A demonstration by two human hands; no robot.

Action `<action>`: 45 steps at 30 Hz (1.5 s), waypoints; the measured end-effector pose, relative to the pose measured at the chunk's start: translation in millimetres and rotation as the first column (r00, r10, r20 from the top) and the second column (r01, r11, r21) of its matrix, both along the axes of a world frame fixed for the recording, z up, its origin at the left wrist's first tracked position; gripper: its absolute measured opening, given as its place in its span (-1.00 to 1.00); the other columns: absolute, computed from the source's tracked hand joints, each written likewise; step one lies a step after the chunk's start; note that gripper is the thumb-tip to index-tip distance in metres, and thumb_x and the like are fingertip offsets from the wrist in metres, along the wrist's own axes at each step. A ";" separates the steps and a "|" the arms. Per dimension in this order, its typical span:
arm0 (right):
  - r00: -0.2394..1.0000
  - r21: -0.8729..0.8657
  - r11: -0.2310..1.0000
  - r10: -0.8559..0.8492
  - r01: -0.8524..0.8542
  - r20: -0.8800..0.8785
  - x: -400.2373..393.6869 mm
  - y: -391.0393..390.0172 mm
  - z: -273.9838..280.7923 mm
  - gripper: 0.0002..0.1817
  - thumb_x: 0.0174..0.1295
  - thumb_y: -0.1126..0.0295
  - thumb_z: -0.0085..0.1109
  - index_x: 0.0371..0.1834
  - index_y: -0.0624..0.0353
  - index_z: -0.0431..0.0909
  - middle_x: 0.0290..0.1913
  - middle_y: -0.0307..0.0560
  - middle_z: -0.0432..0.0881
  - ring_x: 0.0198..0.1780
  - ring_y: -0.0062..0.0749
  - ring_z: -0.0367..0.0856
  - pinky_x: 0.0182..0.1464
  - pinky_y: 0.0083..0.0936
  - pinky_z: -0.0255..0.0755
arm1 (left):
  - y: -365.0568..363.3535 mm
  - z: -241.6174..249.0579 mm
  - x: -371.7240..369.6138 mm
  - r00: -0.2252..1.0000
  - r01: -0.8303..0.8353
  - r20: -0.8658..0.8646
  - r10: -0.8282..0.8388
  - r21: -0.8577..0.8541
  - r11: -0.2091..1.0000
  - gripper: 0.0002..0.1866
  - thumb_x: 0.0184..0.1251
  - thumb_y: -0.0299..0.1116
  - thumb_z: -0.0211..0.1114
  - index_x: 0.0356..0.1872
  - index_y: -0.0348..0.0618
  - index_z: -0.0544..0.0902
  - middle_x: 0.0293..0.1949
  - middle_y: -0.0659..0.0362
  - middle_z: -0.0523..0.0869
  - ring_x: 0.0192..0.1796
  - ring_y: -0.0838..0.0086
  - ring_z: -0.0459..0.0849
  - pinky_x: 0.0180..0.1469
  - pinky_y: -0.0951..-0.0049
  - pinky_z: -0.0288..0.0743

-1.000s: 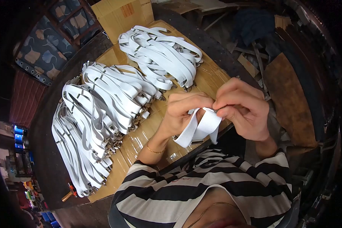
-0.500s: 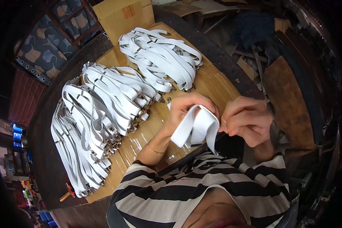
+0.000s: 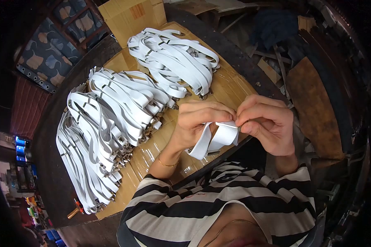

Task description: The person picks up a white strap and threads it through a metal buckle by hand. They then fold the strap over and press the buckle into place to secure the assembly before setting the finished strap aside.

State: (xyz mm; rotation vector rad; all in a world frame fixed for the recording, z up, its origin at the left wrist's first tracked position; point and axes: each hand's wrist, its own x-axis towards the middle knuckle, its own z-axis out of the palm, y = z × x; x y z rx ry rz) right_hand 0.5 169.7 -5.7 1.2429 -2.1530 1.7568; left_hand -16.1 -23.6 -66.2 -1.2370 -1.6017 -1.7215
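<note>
A white elastic suspender strap (image 3: pixel 222 138) hangs in folds below my left hand (image 3: pixel 202 117), whose fingers are closed on it. Part of a metal buckle shows under the folds. My right hand (image 3: pixel 268 121) pinches at the strap's edge, with thumb and fingertips meeting those of my left hand. Whether a small clip sits between the fingertips is hidden. Both hands are above the near right side of the cardboard sheet (image 3: pixel 239 88). Left of them lie bundled white suspender straps (image 3: pixel 115 101) with metal clips along their lower ends, and another bundle of straps (image 3: pixel 177 61) lies behind.
An upright cardboard flap (image 3: pixel 132 18) stands at the back of the dark table (image 3: pixel 45 164). A wooden-handled tool (image 3: pixel 73 213) lies at the front left corner. Wood scraps and a brown board (image 3: pixel 313 107) lie to the right. A patterned curtain (image 3: pixel 49 49) hangs at the left.
My hands have come together, with the right moving left and slightly up to the strap at my left fingertips. The strap's hanging folds have lifted and turned.
</note>
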 end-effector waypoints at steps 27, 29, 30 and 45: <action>0.994 -0.240 0.970 0.048 -0.022 0.100 -3.5 1.5 -9.3 -0.73 0.25 0.64 0.16 0.01 0.44 0.50 -0.16 0.00 0.60 -0.12 -0.43 0.59 0.00 -0.59 0.44 | 9.6 2.2 -8.4 0.893 -0.348 -0.296 0.340 0.025 0.937 -0.80 -0.03 -0.57 0.37 -0.36 -0.39 0.56 -0.37 -0.05 0.69 -0.30 0.13 0.75 -0.21 0.29 0.68; 0.998 -0.141 0.988 0.061 -0.058 0.021 -4.1 3.8 -5.1 -0.73 0.20 0.68 0.19 -0.02 0.45 0.52 -0.14 0.04 0.63 -0.09 -0.43 0.61 -0.03 -0.57 0.47 | 10.3 1.6 -10.1 0.890 -0.344 -0.303 0.342 0.050 0.938 -0.79 -0.07 -0.58 0.37 -0.36 -0.39 0.56 -0.36 -0.05 0.69 -0.30 0.13 0.75 -0.18 0.27 0.68; 0.998 -0.141 0.988 0.062 -0.058 0.022 -0.8 0.4 -4.7 -0.73 0.20 0.68 0.19 -0.02 0.45 0.52 -0.14 0.04 0.63 -0.09 -0.43 0.61 -0.03 -0.57 0.47 | 9.8 2.0 -9.6 0.889 -0.345 -0.302 0.343 0.049 0.937 -0.79 -0.07 -0.58 0.37 -0.36 -0.39 0.56 -0.36 -0.05 0.69 -0.30 0.13 0.75 -0.18 0.27 0.68; 0.886 0.018 0.953 -0.274 0.303 -0.374 7.0 -7.7 -8.8 -0.87 -0.02 0.78 0.21 -0.46 0.34 0.58 -0.37 0.02 0.63 -0.38 -0.23 0.65 -0.32 -0.54 0.53 | 12.3 4.8 -5.7 0.826 -0.468 -0.419 0.378 -0.134 0.874 -0.80 -0.09 -0.60 0.28 -0.36 -0.41 0.55 -0.37 -0.04 0.65 -0.29 0.15 0.71 -0.08 0.20 0.69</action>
